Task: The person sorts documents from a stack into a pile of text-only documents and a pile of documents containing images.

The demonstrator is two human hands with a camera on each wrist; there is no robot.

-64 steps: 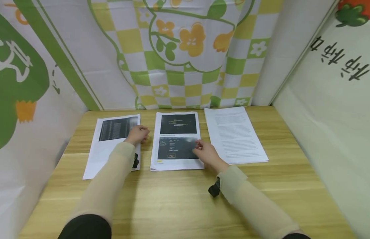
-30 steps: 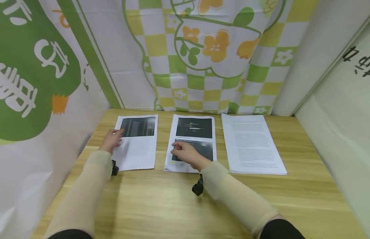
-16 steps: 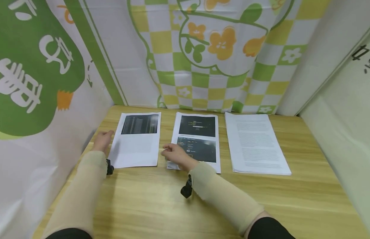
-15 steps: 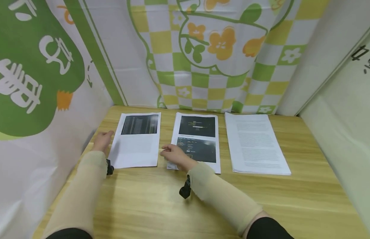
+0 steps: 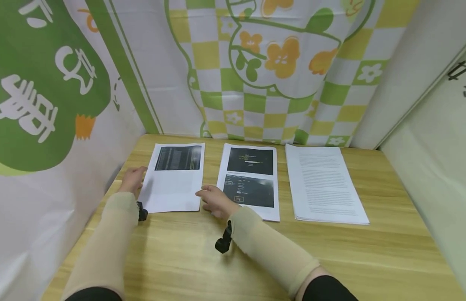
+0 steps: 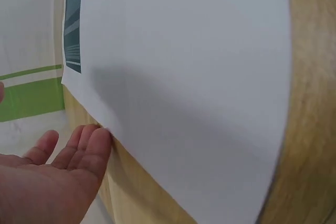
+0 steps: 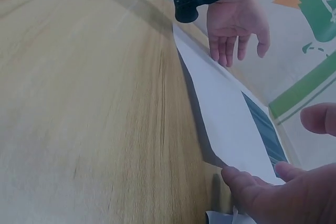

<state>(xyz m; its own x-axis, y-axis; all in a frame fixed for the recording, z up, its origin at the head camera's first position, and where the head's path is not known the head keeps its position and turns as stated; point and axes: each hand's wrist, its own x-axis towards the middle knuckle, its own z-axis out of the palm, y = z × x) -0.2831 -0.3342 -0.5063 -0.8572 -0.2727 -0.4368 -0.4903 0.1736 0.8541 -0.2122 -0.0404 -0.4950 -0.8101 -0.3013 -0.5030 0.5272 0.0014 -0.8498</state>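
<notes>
A printed sheet of paper (image 5: 172,192) with a dark picture at its top lies at the left of the table. My left hand (image 5: 133,179) is at its left edge; in the left wrist view the extended fingers (image 6: 97,148) touch that edge. My right hand (image 5: 217,201) is at the sheet's right edge, its fingers loosely extended, fingertips right at the paper in the right wrist view. Between the two hands the sheet lies face up. Just right of my right hand is a middle stack of printed paper (image 5: 251,184) with two dark pictures, its lower left corner hidden by the hand.
A thicker stack of text pages (image 5: 327,184) lies at the right of the wooden table (image 5: 180,259). A checked curtain (image 5: 270,100) hangs behind the table, and white cloth walls stand at left and right. Each wrist carries a small black camera (image 5: 223,240).
My right hand has moved left from the middle stack to the left sheet's right edge. My left hand has gone from that sheet's right side to its left edge, and the sheet lies straighter.
</notes>
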